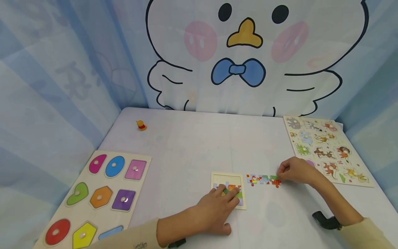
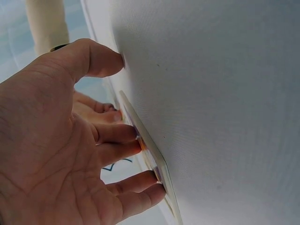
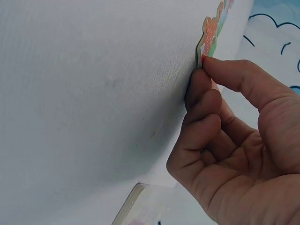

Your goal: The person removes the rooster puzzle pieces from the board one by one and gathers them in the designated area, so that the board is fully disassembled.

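Head view put the work low and right of centre in the frame, where a light wooden frame (image 1: 227, 177) lay flat on the white table, its upper part bare and printed pieces filling what showed below. Just right of it sat a short strip of jigsaw pieces (image 1: 264, 179), apparently joined. I saw the right hand (image 1: 295, 169) pinching the strip's right end between thumb and forefinger, its other fingers curled; the left hand (image 1: 217, 209) lay loosely spread over the frame, gripping nothing, its fingertips resting on the pieces and frame, thumb on the cloth. To my mind, handling the strip well called for a light pinch at the edge, sliding it level rather than lifting one end, since the joints could part. Steady, gentle pressure from the left fingertips seemed wise, so the frame would not skid. A shape board (image 1: 119, 183) filled the lower left, an animal board (image 1: 354, 182) the right side.
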Demonstrator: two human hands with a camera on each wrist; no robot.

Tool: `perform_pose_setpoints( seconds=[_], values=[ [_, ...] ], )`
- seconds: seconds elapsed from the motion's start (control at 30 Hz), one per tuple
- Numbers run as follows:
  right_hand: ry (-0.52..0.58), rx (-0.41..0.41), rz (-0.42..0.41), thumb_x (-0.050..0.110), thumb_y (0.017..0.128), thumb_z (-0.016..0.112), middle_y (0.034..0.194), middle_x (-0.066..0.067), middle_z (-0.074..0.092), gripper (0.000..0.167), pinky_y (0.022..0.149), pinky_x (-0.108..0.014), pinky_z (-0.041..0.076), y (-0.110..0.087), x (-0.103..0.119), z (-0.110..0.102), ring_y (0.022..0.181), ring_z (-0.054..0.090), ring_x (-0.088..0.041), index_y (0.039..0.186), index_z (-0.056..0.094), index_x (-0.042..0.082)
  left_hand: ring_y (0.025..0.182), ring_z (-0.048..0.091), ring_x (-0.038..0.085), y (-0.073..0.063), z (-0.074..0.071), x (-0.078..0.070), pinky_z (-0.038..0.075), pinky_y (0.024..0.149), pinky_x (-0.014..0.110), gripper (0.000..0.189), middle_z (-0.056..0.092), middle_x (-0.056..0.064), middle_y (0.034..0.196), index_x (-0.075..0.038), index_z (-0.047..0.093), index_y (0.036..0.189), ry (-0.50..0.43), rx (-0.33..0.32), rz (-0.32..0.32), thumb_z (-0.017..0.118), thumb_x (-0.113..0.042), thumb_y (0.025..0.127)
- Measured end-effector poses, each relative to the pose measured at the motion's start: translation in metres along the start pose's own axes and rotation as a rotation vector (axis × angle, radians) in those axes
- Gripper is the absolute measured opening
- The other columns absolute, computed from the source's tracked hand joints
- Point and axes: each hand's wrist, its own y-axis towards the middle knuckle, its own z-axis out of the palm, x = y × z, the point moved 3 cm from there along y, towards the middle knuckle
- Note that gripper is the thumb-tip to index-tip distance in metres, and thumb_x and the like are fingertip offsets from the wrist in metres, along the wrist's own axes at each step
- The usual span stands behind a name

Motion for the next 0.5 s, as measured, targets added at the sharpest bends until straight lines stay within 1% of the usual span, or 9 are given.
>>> perform_pose_setpoints(
  seconds=[0.27,0.5],
  values=[
    [-0.024,-0.033,-0.01,0.016,0.081,0.076,0.072,0.001,0.058,0.01,0.059,-0.032,0.041,-0.0033,-0.0005,0.0027,0.07,0.051,-0.018,0.081,0.069,0.009,0.127,0.04,0.027,0.0004,-0.0005,0.0005,0.046,0.095,0.041,0.059,0.029,-0.004,0.154,-0.021,0.048,0.131,-0.007,0.003,0.01,0.064,-0.051,0.083],
    [-0.039,-0.059,-0.023,0.016,0.081,0.076,0.072,0.001,0.058,0.009,0.059,-0.031,0.041,-0.0048,-0.0004,0.0034,0.07,0.051,-0.018,0.081,0.069,0.01,0.128,0.038,0.028,-0.0008,-0.0015,0.0007,0.044,0.098,0.039,0.058,0.029,-0.004,0.155,-0.02,0.048,0.13,0.015,0.012,0.013,0.063,-0.052,0.084]
  ],
)
